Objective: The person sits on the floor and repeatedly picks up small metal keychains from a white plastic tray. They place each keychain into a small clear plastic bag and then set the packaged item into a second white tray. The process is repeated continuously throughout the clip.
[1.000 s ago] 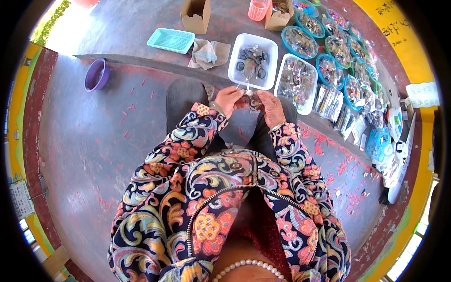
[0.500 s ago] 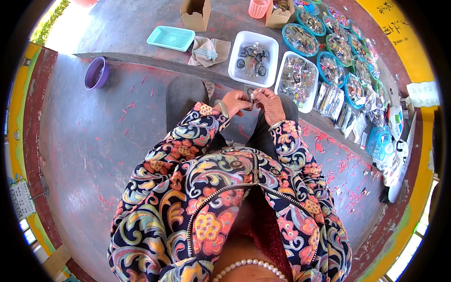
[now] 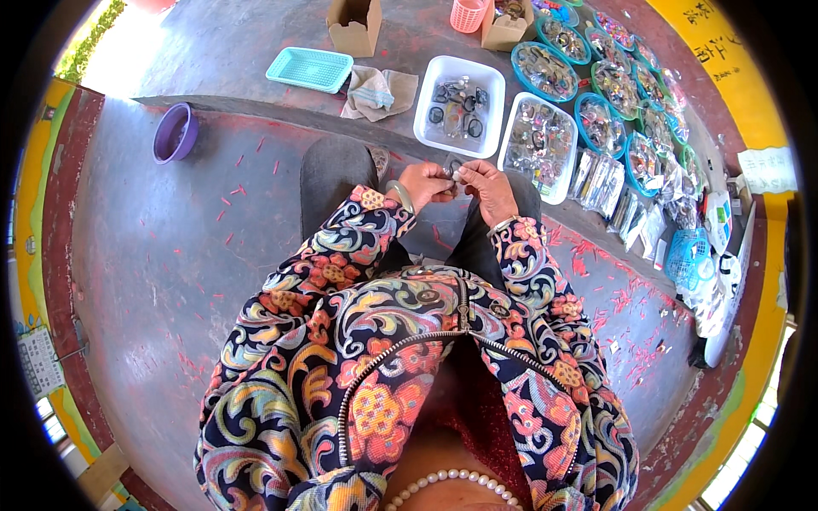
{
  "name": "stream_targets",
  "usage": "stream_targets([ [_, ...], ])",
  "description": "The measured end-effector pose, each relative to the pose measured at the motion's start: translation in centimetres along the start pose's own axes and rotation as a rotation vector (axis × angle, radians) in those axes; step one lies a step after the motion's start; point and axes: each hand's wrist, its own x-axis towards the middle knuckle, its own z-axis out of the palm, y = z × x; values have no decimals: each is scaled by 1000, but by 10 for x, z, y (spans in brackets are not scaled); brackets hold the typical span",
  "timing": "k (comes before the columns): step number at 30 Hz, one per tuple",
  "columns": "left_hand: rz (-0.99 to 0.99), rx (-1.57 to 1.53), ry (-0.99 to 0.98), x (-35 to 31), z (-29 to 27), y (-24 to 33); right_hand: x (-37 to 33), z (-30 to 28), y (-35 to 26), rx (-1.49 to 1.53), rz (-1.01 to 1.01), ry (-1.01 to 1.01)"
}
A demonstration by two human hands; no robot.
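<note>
Above my knees, my two hands meet over a small clear plastic bag (image 3: 454,162) with a dark, ring-shaped item showing inside it. My left hand (image 3: 425,185) pinches the bag's left side, fingers closed. From the right, my right hand (image 3: 492,191) grips its other side between thumb and fingertips. What the dark item is exactly is too small to make out. Just beyond my hands stands a white tray (image 3: 423,128) holding several dark rings and small bagged pieces. A second white tray (image 3: 556,194), full of small wrapped pieces, is to its right.
Several round basins (image 3: 521,78) of packaged trinkets fill the far right, with flat packets (image 3: 594,180) nearer. A folded cloth (image 3: 379,92), a turquoise basket (image 3: 309,70) and cardboard boxes (image 3: 355,36) lie beyond the step. A purple basin (image 3: 175,133) stands left; red scraps litter the floor.
My fingers have shifted slightly on the bag, and my left hand has turned a little. The trays and the other things stay where they were.
</note>
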Motion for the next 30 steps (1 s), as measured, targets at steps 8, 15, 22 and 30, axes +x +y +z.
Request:
stream_targets([
  [8,48,64,12,0,-3,2,0,-2,-3,-36,35,-37],
  [15,-3,262,56,-13,4,20,3,-5,5,-68,-3,-13],
  [22,-75,271,28,-14,6,23,2,-1,5,-99,-18,-10],
  [30,-40,300,-46,-14,3,25,-2,-2,-5,-90,54,-88],
])
